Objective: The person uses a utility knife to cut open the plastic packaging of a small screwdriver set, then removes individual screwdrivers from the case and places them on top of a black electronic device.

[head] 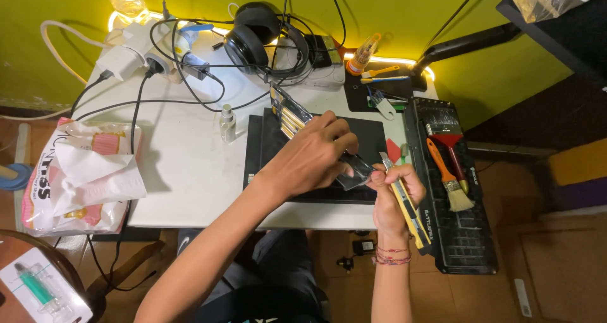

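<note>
My left hand [313, 155] grips a long clear plastic sleeve [297, 117] holding several yellow-handled tools, held tilted above a black mat [370, 133] on the white table [190, 165]. The sleeve's lower end [355, 171] reaches my right hand [395, 193]. That hand holds a yellow and black utility knife [411, 212], its blade tip [384, 161] touching the sleeve's end.
Black headphones [256, 32], cables and a white power adapter [123, 57] crowd the table's back. A small clear bottle [227, 124] stands left of the mat. A crumpled plastic bag [82, 177] lies at the left edge. Two paintbrushes [449, 165] rest on a black tray [468, 234] at right.
</note>
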